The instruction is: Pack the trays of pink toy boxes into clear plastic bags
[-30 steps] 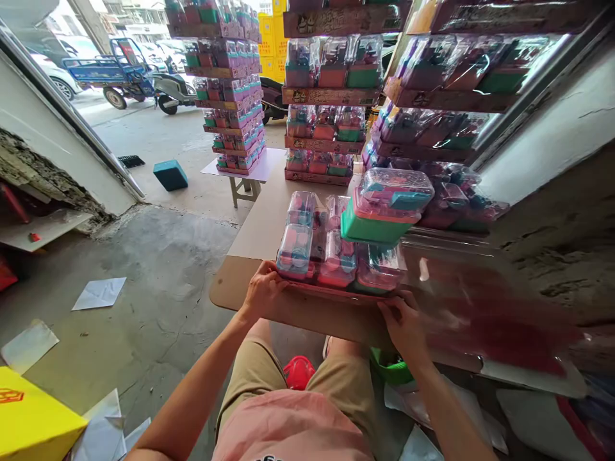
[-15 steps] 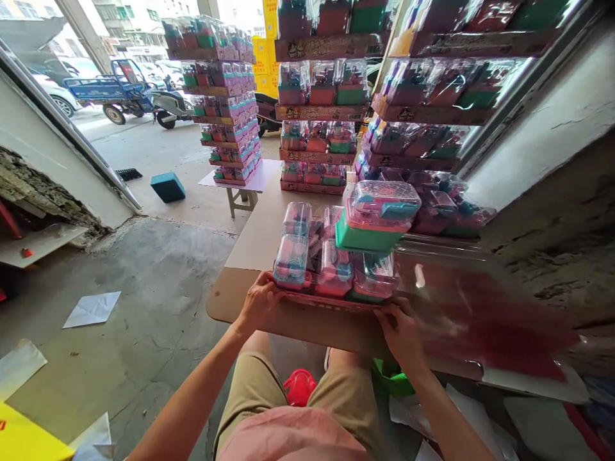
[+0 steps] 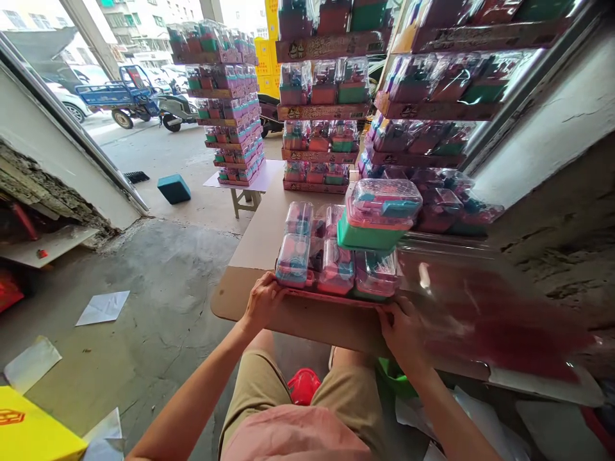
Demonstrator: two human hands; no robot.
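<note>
A shallow pink cardboard display tray (image 3: pixel 331 298) lies at the near part of the table, filled with several small plastic boxes (image 3: pixel 337 266) under clear lids. On top of them, toward the right, rests one more box (image 3: pixel 369 234) with a green base, pink rim and clear lid. My left hand (image 3: pixel 262 298) is closed on the tray's near left corner, thumb along the front edge. At the near right corner, my right hand (image 3: pixel 401 326) pinches the tray's edge with its fingers. The fingertips are partly hidden behind the tray.
Tall stacks of filled trays (image 3: pixel 319 112) stand at the table's far side, and another stack (image 3: pixel 230 115) is on a stool. Clear plastic film (image 3: pixel 446 301) covers the right. Below are a red seat (image 3: pixel 303 386), papers (image 3: pixel 103 308) and a yellow box (image 3: pixel 33 426).
The view has shifted slightly, so everything sits a little to the right. Both hands keep their hold at the tray's corners, and the boxes stay in place.
</note>
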